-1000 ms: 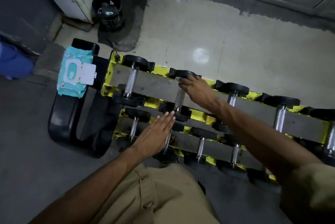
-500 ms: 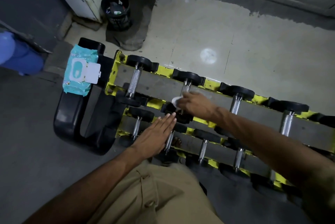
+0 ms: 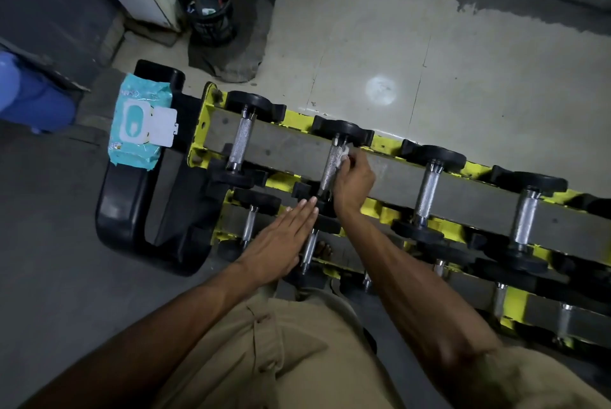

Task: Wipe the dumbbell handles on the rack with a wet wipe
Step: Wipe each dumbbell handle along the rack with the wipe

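Observation:
A yellow tiered rack (image 3: 385,144) holds several black dumbbells with knurled steel handles. My right hand (image 3: 353,182) holds a white wet wipe (image 3: 342,156) against the handle of the second dumbbell (image 3: 330,165) on the top tier, near its far end. My left hand (image 3: 281,241) lies flat with straight fingers on a dumbbell of the lower tier. To the left on the top tier lies the first dumbbell handle (image 3: 240,140), and to the right another handle (image 3: 426,190).
A teal pack of wet wipes (image 3: 137,130) with its flap open lies on a black bench (image 3: 132,210) left of the rack. A black bin (image 3: 206,8) stands on a mat (image 3: 244,44) at the back. Blue bottles (image 3: 29,94) sit far left.
My right hand with the wipe slid from the handle's far end toward its near end, then back up toward the far end. My left hand stayed flat on the lower dumbbell.

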